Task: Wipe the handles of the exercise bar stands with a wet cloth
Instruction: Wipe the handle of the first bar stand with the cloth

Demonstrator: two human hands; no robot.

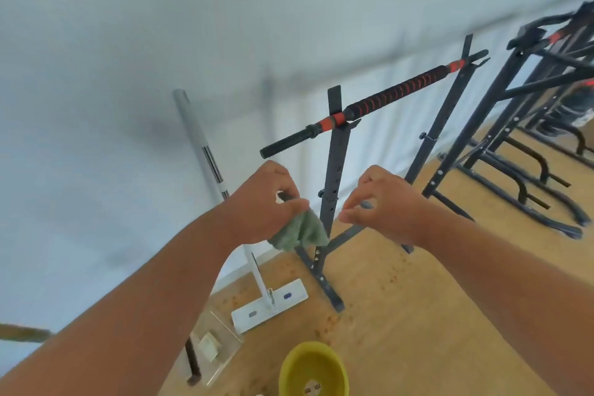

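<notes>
1. Pale wall fills the background above a tan wooden floor; a white flat mop leans against the wall at the left, and a yellow bowl sits on the floor near the bottom edge.
2. Left of centre, the left hand is raised with its fingers curled, pinching a bunched green cloth that hangs below the fist.
3. Directly above that hand, close but not touching, is the black end of the exercise bar. Its long axis climbs from lower left to upper right, resting across the two uprights of a black stand.
4. Right of the near upright, the right hand hovers with fingers loosely bent, holding nothing.
5. Further black stands line the right side.
6. Judgement: the cloth hand is nearer the bar's end, so it would need to rise to begin wiping.
</notes>
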